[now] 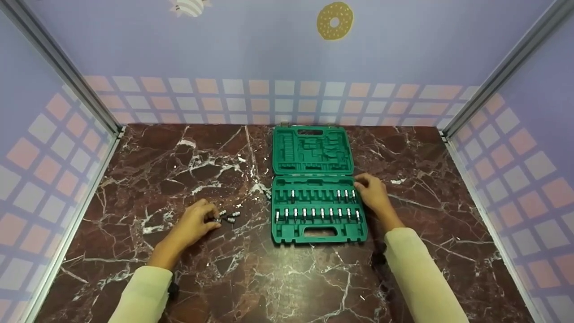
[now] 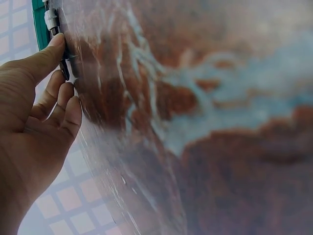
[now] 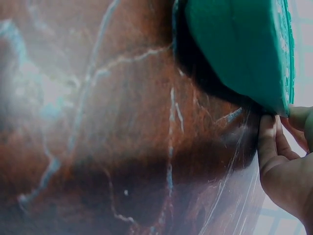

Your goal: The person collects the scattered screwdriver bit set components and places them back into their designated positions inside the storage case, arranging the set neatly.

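**Left fingers pinch a bit, right hand at the open case**

Nearest you, your pale left sleeve (image 1: 139,296) and right sleeve (image 1: 421,273) reach in over the dark, white-veined marble table (image 1: 202,264). Beyond the cuffs, your left hand (image 1: 197,220) is low over the tabletop, left of the green case (image 1: 332,239). Its thumb and bent fingers pinch the dark shaft of one silver-headed bit (image 2: 51,19); a few loose bits (image 1: 236,214) lie on the marble just beside the fingertips.

The case stands open, its handle cut-out towards you. In its near half, the front row (image 1: 322,213) holds ten bits upright in their slots. The back row (image 1: 345,195) holds four — three together at the right end, one towards the left.

Your right hand (image 1: 373,193) is at the case's right side, close to the hinge, thumb and bent fingers pinching its edge.

Farther off, the lid (image 1: 314,171) lies folded back, its moulded hollows facing up. Behind it rises the lilac wall (image 1: 269,45) — checked along its base, with a doughnut drawing (image 1: 323,22) higher up.
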A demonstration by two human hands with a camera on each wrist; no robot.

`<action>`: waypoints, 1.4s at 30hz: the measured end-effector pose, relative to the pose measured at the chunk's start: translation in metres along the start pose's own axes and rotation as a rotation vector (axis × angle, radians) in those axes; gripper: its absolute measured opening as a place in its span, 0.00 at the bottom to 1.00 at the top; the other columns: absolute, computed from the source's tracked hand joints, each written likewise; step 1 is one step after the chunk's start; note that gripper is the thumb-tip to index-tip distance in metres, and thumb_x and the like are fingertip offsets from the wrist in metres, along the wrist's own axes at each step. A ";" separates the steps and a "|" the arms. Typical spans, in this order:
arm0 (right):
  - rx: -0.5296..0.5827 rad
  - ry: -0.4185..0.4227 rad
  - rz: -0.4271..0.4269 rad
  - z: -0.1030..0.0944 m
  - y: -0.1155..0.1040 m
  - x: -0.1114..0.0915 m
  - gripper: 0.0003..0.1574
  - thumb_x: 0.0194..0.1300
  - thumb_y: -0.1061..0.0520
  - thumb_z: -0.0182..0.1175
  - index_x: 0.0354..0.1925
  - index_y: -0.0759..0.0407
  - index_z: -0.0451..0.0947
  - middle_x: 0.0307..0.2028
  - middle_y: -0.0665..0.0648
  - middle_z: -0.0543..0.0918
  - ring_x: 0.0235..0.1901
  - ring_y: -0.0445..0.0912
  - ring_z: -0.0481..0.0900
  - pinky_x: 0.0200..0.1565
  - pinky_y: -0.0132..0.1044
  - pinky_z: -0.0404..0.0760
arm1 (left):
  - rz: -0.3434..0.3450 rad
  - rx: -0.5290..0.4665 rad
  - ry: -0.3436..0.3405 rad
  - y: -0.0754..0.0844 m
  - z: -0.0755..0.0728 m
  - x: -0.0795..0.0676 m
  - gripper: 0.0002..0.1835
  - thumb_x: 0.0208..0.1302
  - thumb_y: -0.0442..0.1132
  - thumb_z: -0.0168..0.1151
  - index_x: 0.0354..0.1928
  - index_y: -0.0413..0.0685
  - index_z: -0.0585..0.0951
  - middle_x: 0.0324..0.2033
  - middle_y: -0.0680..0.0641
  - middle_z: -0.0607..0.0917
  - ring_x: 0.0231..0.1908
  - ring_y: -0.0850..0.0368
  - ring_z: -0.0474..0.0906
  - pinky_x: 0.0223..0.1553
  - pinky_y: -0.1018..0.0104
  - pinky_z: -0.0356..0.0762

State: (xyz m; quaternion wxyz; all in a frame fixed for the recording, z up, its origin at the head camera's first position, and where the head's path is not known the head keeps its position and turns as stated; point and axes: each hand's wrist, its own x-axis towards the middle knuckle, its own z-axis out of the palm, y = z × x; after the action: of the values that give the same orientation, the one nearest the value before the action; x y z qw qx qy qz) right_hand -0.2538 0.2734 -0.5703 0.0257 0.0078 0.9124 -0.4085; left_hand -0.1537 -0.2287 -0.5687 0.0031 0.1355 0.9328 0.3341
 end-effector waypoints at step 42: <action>-0.023 0.015 -0.013 0.002 0.002 0.002 0.16 0.76 0.60 0.58 0.57 0.66 0.81 0.52 0.69 0.85 0.52 0.62 0.82 0.56 0.58 0.79 | -0.021 -0.160 0.087 0.040 -0.008 0.020 0.10 0.56 0.30 0.77 0.40 0.38 0.87 0.33 0.46 0.87 0.33 0.55 0.82 0.36 0.70 0.82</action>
State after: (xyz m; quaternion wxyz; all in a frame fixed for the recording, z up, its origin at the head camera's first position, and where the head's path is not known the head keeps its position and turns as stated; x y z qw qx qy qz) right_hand -0.2553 0.2735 -0.5732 0.0163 0.0045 0.9173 -0.3979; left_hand -0.1638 -0.1992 -0.5354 -0.0233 0.1102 0.9037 0.4131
